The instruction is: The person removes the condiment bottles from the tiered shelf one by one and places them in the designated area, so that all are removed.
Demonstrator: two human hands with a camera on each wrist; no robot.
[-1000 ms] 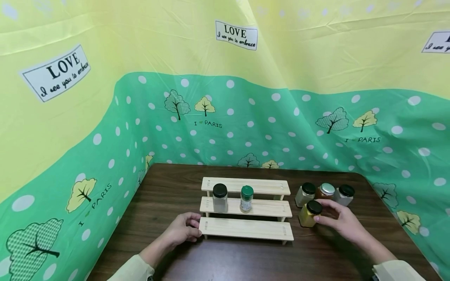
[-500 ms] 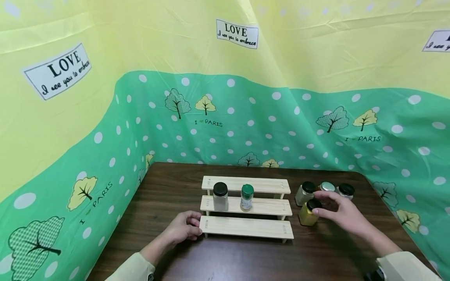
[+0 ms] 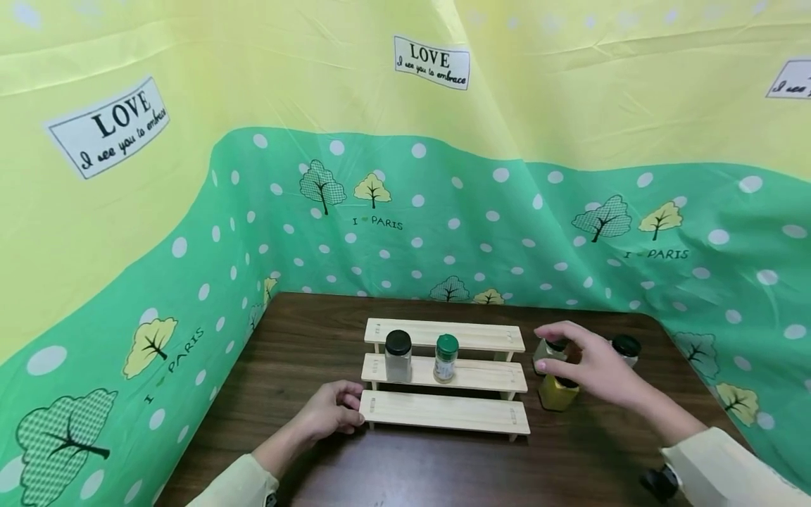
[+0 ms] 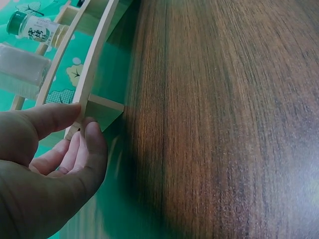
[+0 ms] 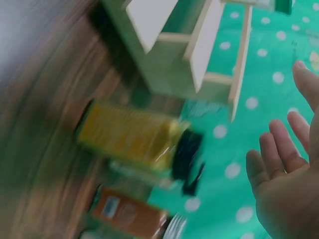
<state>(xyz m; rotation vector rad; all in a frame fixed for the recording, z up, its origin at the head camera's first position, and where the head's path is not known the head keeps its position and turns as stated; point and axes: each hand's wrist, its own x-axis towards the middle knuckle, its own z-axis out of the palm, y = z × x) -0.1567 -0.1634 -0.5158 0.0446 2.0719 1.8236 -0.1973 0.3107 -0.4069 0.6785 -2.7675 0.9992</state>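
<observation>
My left hand (image 3: 329, 408) pinches the left end of the lowest step of a three-step wooden rack (image 3: 443, 412); in the left wrist view, the thumb lies above the board and the fingers curl below it. On the middle step stand a black-capped jar (image 3: 398, 366) and a green-capped shaker bottle (image 3: 445, 362). To the rack's right, my right hand (image 3: 598, 366) hovers over several jars, fingers apart and holding nothing. Below it is a yellow-filled jar (image 3: 556, 396); a black-lidded pale jar (image 3: 543, 355) stands behind, partly hidden by the fingers.
Another black-lidded jar (image 3: 626, 346) stands beyond my right hand. An orange-brown jar (image 5: 128, 213) shows in the right wrist view but is hidden in the head view. The dark wooden table (image 3: 304, 331) meets a printed green and yellow curtain (image 3: 380, 267) at its back.
My right hand has left the yellow jar, lifting and moving back and left over the pale jar. The yellow jar stays in place. My left hand keeps its hold on the rack.
</observation>
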